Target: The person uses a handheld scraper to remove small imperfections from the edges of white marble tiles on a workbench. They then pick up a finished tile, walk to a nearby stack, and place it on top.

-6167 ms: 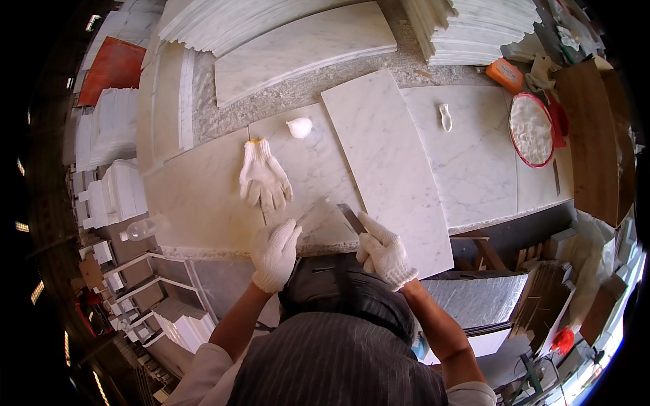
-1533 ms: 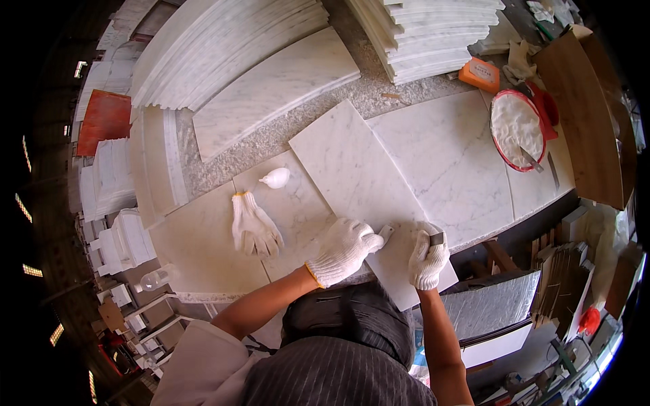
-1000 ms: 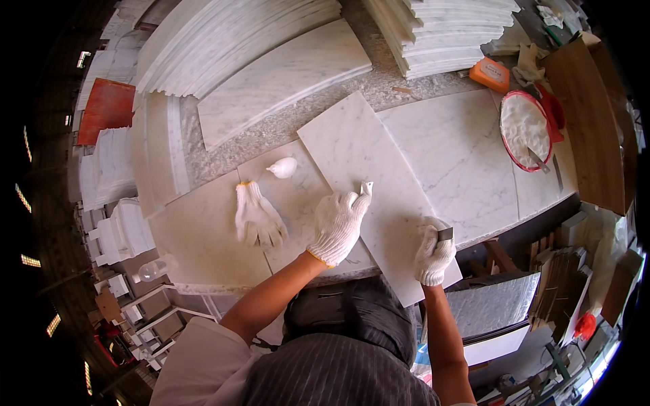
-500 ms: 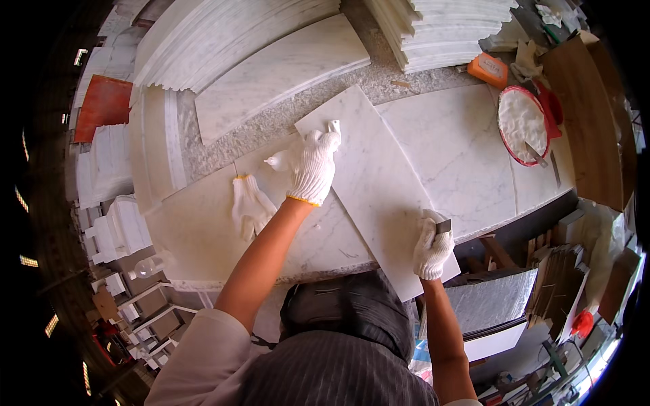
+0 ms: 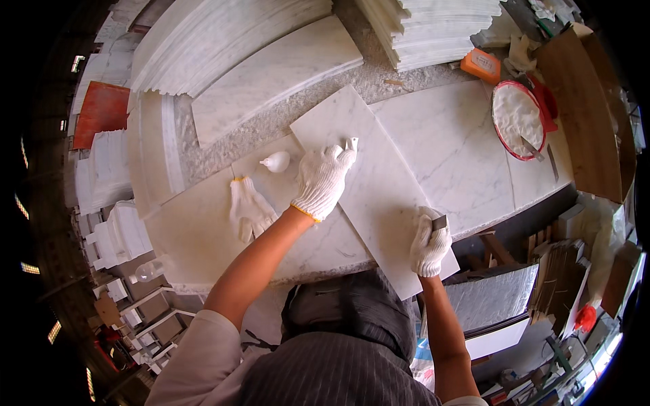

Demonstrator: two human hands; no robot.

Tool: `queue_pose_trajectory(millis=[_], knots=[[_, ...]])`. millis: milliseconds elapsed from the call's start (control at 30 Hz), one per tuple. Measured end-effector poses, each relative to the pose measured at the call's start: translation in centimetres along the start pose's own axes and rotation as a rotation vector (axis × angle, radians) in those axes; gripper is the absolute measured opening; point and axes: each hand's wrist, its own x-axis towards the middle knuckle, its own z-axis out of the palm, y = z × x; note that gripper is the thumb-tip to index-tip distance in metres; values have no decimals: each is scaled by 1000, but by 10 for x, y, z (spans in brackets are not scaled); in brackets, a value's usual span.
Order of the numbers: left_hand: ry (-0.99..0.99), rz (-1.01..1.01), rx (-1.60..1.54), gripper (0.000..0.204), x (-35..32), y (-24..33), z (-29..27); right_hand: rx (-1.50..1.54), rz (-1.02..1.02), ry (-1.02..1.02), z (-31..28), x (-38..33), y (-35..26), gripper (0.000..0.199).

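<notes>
Between my left hand [image 5: 323,177] and my right hand [image 5: 428,245], the slanted slab [image 5: 382,193] gives me a straight run along its top. Close on the left hand's outer side the white squeeze bulb [image 5: 276,162] is in the way, and the loose glove [image 5: 248,208] lies beside my forearm [image 5: 261,265]. Rightward, the flat desk [image 5: 450,139] has broad room to reach, up to the red-rimmed bowl [image 5: 495,127], where a metal tool [image 5: 532,148] juts over the rim. Past the slab's far end, a grainy strip [image 5: 369,76] leaves a gap before the tall stack [image 5: 433,34].
</notes>
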Motion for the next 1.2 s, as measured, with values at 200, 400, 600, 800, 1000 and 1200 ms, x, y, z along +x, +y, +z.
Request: queue_pose_trajectory(millis=[200,400,600,800,1000,1200], knots=[[92,-122,-62,14,7,-5,1,-3,5,-12,0,0,0,16],[-8,18,-547,9,-45,52,-7,19,38,-7,0,0,1,16],[310,-152,-946,11,2,46,20,32,21,-4,0,-2,1,16],[503,-254,-632,6,91,-31,32,8,12,-17,0,-2,-3,16],[553,-541,-552,11,92,-49,38,-25,-46,8,1,0,-2,15],[390,-166,-737,8,112,-32,36,17,-4,-23,-2,1,-7,16]])
